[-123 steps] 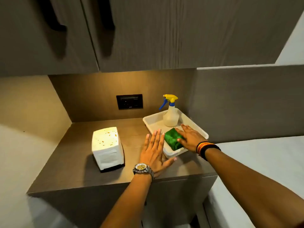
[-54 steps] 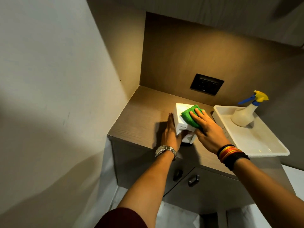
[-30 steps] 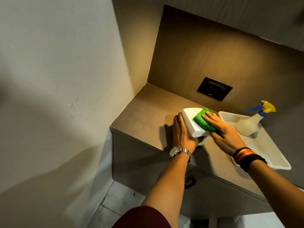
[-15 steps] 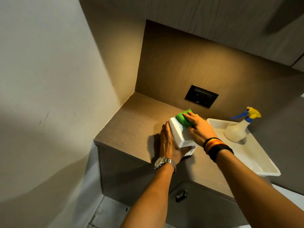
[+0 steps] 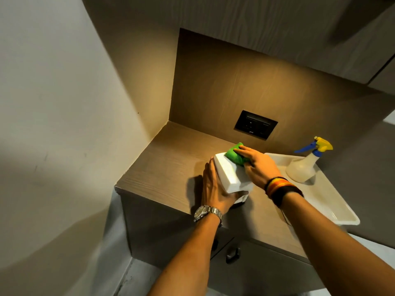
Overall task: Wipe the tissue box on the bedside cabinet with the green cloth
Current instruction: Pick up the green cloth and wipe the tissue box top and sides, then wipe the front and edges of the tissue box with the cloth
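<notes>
The white tissue box point(image 5: 227, 173) stands on the wooden top of the bedside cabinet point(image 5: 162, 167), near its front edge. My left hand point(image 5: 213, 189) is pressed flat against the box's left side and holds it steady; a watch is on that wrist. My right hand point(image 5: 258, 167) presses the folded green cloth point(image 5: 234, 155) onto the far end of the box's top. Fingers cover the right part of the cloth. The box's right side is hidden behind my right hand.
A white tray point(image 5: 320, 201) lies on the right of the cabinet top with a spray bottle point(image 5: 303, 167) standing in it. A dark socket panel point(image 5: 255, 127) is set in the back wall. A plain wall runs along the left. Drawer handles point(image 5: 232, 254) show below.
My right hand picked the cloth out of the tray and set it on the box. Over the last second the cloth slid toward the box's far end. My left hand stays on the box's side.
</notes>
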